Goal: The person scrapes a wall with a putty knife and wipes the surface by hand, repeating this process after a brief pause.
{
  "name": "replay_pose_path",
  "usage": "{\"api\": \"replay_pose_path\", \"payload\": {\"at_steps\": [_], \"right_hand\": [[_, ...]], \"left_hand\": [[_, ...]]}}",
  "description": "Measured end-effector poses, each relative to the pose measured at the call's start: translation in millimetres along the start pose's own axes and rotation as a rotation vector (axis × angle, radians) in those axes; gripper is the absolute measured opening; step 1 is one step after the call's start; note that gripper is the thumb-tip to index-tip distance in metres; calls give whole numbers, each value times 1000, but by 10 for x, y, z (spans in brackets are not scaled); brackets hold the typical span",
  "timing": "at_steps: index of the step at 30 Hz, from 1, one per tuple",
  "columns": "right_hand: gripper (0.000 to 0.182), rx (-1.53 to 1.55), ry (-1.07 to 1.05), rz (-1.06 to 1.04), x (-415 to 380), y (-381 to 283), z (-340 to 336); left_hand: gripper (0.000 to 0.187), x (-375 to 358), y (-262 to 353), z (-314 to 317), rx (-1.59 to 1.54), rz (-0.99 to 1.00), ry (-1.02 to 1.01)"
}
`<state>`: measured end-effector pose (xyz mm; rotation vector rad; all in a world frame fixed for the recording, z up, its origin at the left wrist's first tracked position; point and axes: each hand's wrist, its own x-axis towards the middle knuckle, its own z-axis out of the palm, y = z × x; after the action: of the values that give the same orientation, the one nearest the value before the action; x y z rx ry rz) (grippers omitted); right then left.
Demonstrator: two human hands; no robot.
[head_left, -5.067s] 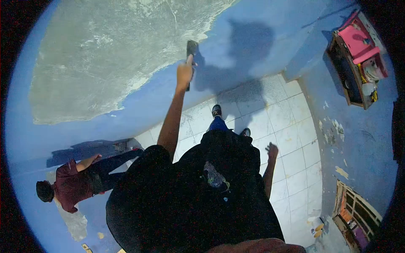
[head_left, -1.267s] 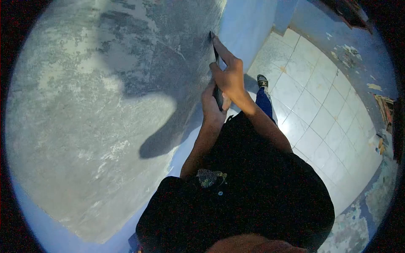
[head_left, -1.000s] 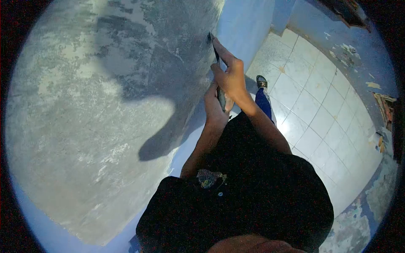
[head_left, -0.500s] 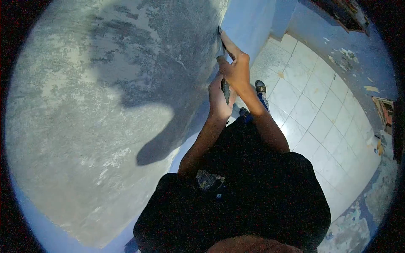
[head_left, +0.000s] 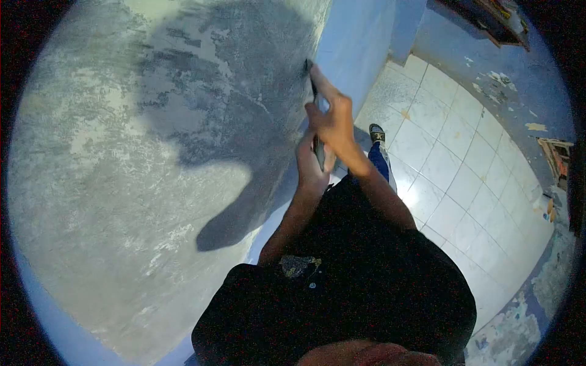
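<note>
A slim dark tool (head_left: pixel 320 154) with a greyish handle is held in both my hands, its dark tip against the grey patchy wall (head_left: pixel 122 201) near the edge of a light blue strip. My right hand (head_left: pixel 337 122) is closed on the tool's upper part, its index finger stretched along it towards the tip. Just below, my left hand (head_left: pixel 312 163) wraps round the lower part, close against the right hand. My fingers partly hide the tool, so its exact kind cannot be made out.
White floor tiles (head_left: pixel 452 165) lie at the right, with a sandalled foot (head_left: pixel 378 133) on them. Beyond stands a blue wall (head_left: pixel 519 79) with peeling paint. A dark shelf-like object (head_left: pixel 488 24) juts in at the top right. A large shadow falls on the grey wall.
Both hands and the tool have moved down towards my body and slightly left, the tip now lower along the wall. The grip looks the same. The view has shifted slightly.
</note>
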<state>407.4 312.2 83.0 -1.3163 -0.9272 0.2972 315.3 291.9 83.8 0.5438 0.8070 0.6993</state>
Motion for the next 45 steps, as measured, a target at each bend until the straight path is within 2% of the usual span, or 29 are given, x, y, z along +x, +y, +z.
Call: {"api": "replay_pose_path", "payload": {"at_steps": [2,5,8,9,11,13,15,18,19,22,23,25,27,30,34,35,38,39,41,42,44,45], "right_hand": [[60,9,42,19,118,149,24],[60,70,-2,170,149,104,-59],[60,-2,-61,-12,-20,-1,-80],[60,41,-13,-34,-9,15,-24],[60,50,24,48,133,106,-10],[60,57,19,87,161,163,-36],[60,64,-11,86,144,185,-91],[60,-39,-36,-58,32,80,-95],[61,-74,-43,-64,70,127,-72],[60,45,-7,116,207,215,-75],[59,152,19,116,188,242,-63],[57,108,-94,98,6,147,-103],[56,75,-145,123,-190,-62,-84],[55,37,-51,89,-317,-63,86],[56,122,8,134,-168,178,120],[56,199,-44,250,-197,117,50],[57,57,-81,99,-440,168,115],[56,10,-49,44,-419,151,144],[55,14,-12,193,-265,120,158],[55,16,0,270,-209,114,153],[55,68,-22,237,-224,131,106],[55,58,-35,203,-263,120,77]], "left_hand": [[23,202,36,-38,-96,-61,-15],[20,182,-102,-95,-120,-47,-26],[18,151,-114,-138,-14,49,-88],[18,157,-103,-121,23,66,-66],[19,283,-83,-50,83,71,24],[20,334,-91,-98,13,12,-97],[22,345,-96,-293,-162,-90,-475],[22,79,-157,114,132,190,105],[22,218,-129,-60,-36,31,-30],[23,382,-54,-153,-98,-102,-271],[27,349,-68,-153,-83,-86,-305],[27,197,-232,-158,-108,-24,-128],[28,-125,-231,-175,67,81,3],[27,-205,-73,-375,-11,-84,18],[33,8,-62,-217,137,-97,203],[31,-11,-96,-289,125,-65,33],[31,-323,-49,-121,147,-89,179],[30,-231,-41,-151,153,-68,189],[28,-52,-46,-337,172,-41,237],[28,-22,-52,-395,160,-54,151],[29,64,-59,-433,127,-68,-39],[28,10,-37,25,137,-42,453]]}}
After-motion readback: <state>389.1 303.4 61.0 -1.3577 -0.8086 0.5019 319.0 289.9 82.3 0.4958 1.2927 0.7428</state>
